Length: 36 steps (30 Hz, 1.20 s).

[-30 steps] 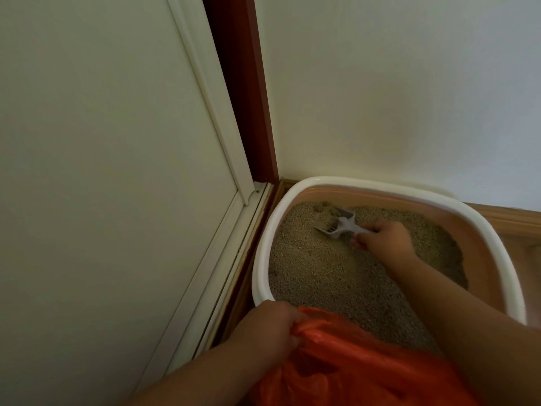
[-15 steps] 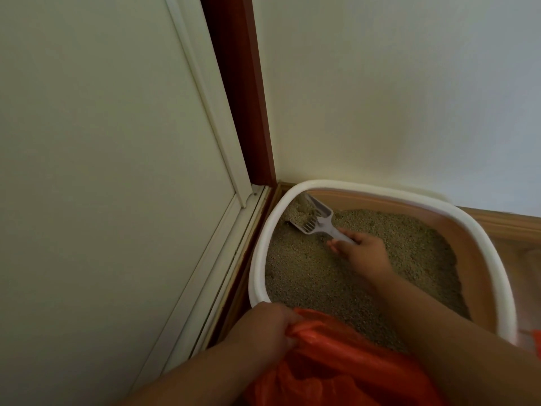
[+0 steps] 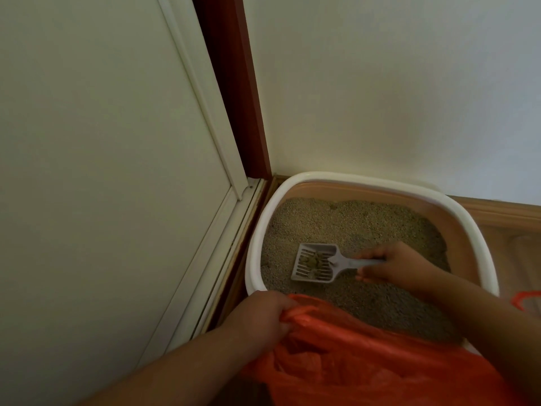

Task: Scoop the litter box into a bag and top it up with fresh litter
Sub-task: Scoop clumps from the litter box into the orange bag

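Above litter, loaded scoop

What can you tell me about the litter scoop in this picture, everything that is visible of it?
The scoop is pale grey and looks like plastic. It has a wide flat head with low side walls and parallel slots, and a straight handle pointing right. A few greenish-brown clumps lie in the head. It is held roughly level, over the litter in the near-left part of the box; whether it touches the litter cannot be told. The right hand grips the handle's end. Nothing else touches it.
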Each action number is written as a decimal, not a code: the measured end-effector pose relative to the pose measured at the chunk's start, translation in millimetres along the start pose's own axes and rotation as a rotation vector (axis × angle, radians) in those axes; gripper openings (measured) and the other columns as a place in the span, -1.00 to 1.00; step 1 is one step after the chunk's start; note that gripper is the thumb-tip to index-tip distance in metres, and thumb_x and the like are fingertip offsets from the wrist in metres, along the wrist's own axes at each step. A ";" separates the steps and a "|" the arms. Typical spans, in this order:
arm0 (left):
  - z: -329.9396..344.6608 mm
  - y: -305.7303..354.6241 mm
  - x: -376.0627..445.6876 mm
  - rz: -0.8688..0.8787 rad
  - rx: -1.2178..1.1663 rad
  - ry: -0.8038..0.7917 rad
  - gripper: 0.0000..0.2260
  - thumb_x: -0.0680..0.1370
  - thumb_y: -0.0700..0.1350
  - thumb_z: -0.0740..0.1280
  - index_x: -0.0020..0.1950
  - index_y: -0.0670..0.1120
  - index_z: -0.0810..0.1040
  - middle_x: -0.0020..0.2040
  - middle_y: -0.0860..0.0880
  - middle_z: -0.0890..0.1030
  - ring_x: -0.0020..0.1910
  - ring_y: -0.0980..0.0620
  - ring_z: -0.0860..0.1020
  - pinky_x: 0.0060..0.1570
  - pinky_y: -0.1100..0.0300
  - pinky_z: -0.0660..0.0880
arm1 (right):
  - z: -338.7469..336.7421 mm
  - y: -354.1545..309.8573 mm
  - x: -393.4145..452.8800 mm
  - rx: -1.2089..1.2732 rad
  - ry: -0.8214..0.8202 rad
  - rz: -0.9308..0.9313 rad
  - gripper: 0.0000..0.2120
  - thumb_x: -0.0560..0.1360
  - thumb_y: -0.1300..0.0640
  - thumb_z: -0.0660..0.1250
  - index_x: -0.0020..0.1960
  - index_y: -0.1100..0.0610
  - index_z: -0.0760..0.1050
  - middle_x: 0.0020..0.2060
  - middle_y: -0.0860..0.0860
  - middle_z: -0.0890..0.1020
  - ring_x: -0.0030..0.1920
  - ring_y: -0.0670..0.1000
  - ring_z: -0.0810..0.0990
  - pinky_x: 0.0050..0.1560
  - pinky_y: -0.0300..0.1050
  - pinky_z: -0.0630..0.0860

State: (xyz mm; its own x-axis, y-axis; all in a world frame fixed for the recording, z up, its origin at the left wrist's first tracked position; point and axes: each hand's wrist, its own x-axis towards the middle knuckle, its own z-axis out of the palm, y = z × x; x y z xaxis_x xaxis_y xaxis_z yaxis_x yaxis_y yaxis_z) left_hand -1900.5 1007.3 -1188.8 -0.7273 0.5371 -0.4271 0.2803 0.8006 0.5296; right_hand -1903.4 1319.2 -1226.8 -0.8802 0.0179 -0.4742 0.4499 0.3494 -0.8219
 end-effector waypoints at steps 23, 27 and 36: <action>5.3 -0.4 -6.8 0.045 0.023 0.035 -0.60 0.60 -0.04 0.36 0.44 0.18 0.53 0.30 0.11 0.61 0.24 0.11 0.57 0.20 0.32 0.39 | 60.6 -17.3 20.0 0.630 -0.113 0.099 -0.68 0.50 0.48 0.35 0.23 0.31 0.59 0.04 0.26 0.71 0.07 0.15 0.72 0.00 -0.13 0.69; 4.3 1.4 -11.8 0.042 0.032 0.051 -0.55 0.60 -0.03 0.37 0.49 0.18 0.46 0.35 0.09 0.58 0.29 0.10 0.55 0.29 0.26 0.40 | 41.2 -13.7 4.5 0.676 -0.101 0.116 -0.67 0.51 0.46 0.34 0.24 0.29 0.59 0.06 0.25 0.71 0.08 0.14 0.72 -0.01 -0.13 0.69; 3.2 19.8 -24.3 0.086 0.022 0.078 -0.44 0.55 -0.07 0.40 0.55 0.15 0.39 0.42 0.09 0.49 0.32 0.15 0.52 0.27 0.39 0.39 | -36.6 -2.4 -66.2 0.388 0.107 0.068 -0.69 0.51 0.28 0.42 0.24 0.12 0.62 -0.06 0.14 0.75 -0.17 -0.01 0.68 -0.11 -0.10 0.61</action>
State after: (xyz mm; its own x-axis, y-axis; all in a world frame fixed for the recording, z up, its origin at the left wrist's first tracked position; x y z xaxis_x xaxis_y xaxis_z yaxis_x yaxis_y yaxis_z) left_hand -1875.3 1010.9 -1170.3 -0.7460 0.5829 -0.3220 0.3573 0.7584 0.5451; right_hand -1851.8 1351.5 -1181.9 -0.8480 0.1332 -0.5130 0.5132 -0.0354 -0.8575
